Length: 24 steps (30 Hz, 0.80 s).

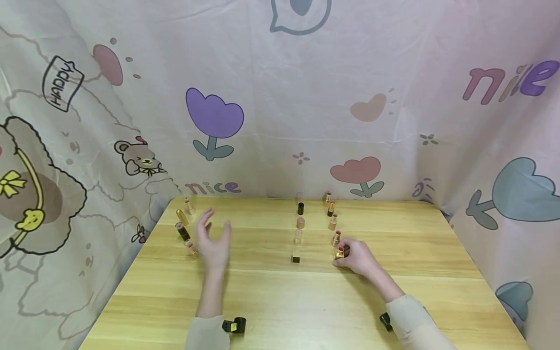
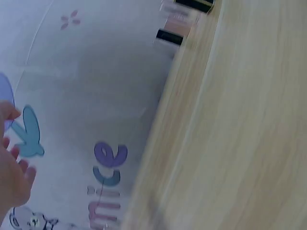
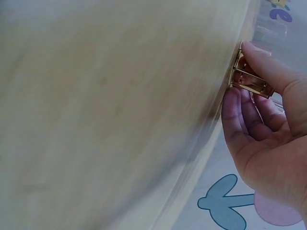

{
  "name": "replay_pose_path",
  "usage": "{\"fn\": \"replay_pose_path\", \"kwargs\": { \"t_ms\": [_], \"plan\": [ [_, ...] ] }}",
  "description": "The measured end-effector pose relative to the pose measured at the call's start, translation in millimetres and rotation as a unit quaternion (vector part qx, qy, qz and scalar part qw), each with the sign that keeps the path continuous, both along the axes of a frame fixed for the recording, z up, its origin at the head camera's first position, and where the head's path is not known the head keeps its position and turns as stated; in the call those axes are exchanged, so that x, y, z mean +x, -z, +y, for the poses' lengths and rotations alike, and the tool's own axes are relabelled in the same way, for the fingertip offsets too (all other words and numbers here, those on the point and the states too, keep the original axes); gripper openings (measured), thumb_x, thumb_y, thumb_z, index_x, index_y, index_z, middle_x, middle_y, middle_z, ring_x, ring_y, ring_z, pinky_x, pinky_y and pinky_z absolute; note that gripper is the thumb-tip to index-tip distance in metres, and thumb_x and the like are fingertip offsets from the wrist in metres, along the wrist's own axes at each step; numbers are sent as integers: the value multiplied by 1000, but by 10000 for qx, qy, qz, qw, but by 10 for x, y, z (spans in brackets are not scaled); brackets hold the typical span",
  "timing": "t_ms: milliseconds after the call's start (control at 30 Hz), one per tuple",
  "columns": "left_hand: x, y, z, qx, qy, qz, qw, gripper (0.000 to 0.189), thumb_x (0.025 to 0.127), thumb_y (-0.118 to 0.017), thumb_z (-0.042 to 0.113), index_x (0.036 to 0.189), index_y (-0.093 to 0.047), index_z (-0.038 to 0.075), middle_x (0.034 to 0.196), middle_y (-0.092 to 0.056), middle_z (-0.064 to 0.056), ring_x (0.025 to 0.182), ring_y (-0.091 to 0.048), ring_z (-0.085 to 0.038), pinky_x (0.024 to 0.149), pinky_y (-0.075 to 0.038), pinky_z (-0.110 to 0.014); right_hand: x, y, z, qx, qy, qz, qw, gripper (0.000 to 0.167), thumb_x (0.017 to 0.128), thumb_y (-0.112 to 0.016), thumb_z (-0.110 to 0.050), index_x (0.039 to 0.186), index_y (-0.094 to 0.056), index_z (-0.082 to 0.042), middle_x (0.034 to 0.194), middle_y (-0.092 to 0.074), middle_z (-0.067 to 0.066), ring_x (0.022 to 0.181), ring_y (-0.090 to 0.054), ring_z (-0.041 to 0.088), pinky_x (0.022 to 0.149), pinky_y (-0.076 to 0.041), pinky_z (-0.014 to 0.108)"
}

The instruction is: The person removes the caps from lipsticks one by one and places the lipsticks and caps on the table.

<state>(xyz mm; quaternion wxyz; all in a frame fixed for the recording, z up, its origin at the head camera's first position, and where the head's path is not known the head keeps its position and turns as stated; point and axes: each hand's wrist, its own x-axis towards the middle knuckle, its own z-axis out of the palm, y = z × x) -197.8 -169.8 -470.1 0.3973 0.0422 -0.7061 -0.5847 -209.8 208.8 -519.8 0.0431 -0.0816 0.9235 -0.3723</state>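
Between thumb and fingers my right hand [image 1: 358, 255] pinches a gold lipstick [image 1: 339, 253] with its red tip up, low over the table. In the right wrist view its square gold case [image 3: 250, 81] shows between the thumb and fingertips. Just behind it stands another uncapped lipstick [image 1: 336, 238], first of a row running back. My left hand [image 1: 213, 245] holds nothing; its fingers and thumb are spread apart. It is nearest a pink-gold lipstick [image 1: 191, 250] at the left. A black lipstick tube [image 1: 183, 232] and a gold tube [image 1: 182, 217] lie behind that one.
A row of caps runs back along the middle: a dark gold-trimmed cap [image 1: 296, 257], a clear cap [image 1: 298, 236], a pinkish cap [image 1: 300, 223] and a black cap [image 1: 300, 208]. A printed cloth [image 1: 271, 121] hangs behind the wooden table [image 1: 280, 301].
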Motion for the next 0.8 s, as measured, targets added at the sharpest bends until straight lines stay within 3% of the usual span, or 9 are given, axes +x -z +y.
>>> {"fn": "replay_pose_path", "kwargs": {
  "t_ms": [100, 200, 267, 333, 367, 467, 600, 700, 800],
  "plan": [
    [4, 18, -127, 167, -827, 388, 9957, 50, 86, -73, -11, 133, -56, -8, 143, -54, -20, 136, -48, -28, 120, -39, -35, 0, 7, -1, -5, -6, -27, 10000, 38, 70, -95, -9, 96, -67, -5, 84, -67, 2, 78, -63, 15, 72, -56, 31],
    [-3, 58, -255, 440, -1441, 658, 9864, 52, 84, -70, -16, 133, -56, -8, 142, -53, -21, 135, -48, -29, 120, -37, -33, -1, 17, 3, 2, -24, -39, 10000, 37, 70, -95, -9, 95, -67, -6, 83, -66, 1, 77, -62, 15, 71, -55, 31],
    [1, 93, -334, 604, -1700, 568, 9820, 54, 83, -68, -16, 135, -55, -6, 144, -51, -18, 136, -47, -28, 121, -35, -33, -6, 20, 8, 0, -40, -47, 10000, 37, 70, -94, -9, 94, -67, -6, 83, -66, 1, 77, -62, 15, 72, -55, 31],
    [10, 126, -403, 758, -1843, 251, 9796, 55, 84, -67, -15, 137, -54, -4, 146, -49, -15, 138, -45, -26, 116, -39, -33, -10, 21, 15, 2, -40, -39, 10000, 37, 71, -94, -9, 95, -67, -6, 83, -67, 1, 77, -62, 15, 72, -56, 32],
    [17, 143, -432, 821, -1839, 7, 9795, 56, 86, -67, -13, 139, -53, -4, 148, -47, -14, 140, -43, -25, 115, -39, -31, -11, 19, 18, -10, -20, -54, 10000, 36, 71, -94, -9, 95, -67, -6, 83, -67, 1, 78, -63, 15, 73, -56, 33],
    [53, 180, -497, 1013, -1675, -848, 9770, 61, 88, -65, -8, 146, -46, -1, 153, -39, -14, 141, -39, -26, 95, -47, -26, -10, 15, 25, -5, -14, -37, 10000, 36, 71, -94, -9, 95, -66, -6, 83, -67, 1, 78, -63, 15, 73, -57, 34],
    [98, 229, -546, 1536, -1200, -1771, 9647, 69, 90, -60, -7, 153, -33, 1, 158, -26, -16, 120, -46, -26, 73, -46, -16, 1, 12, 21, -18, -44, -62, 10000, 35, 71, -94, -8, 93, -66, -7, 83, -66, 1, 77, -62, 15, 72, -56, 33],
    [103, 267, -565, 1887, -998, -2149, 9530, 70, 90, -57, -9, 153, -29, 0, 156, -26, -18, 107, -46, -20, 77, -48, -13, 5, 15, 16, -35, -54, -92, 9999, 35, 71, -93, -8, 92, -65, -8, 82, -66, 0, 77, -62, 15, 72, -56, 32],
    [83, 306, -569, 2028, -929, -2266, 9481, 66, 90, -52, -12, 151, -29, -4, 144, -37, -19, 112, -46, -19, 87, -48, -17, 7, 15, 12, -34, -28, -86, 10000, 35, 71, -94, -8, 92, -65, -8, 82, -66, 0, 77, -62, 15, 72, -55, 32]
  ]
}}
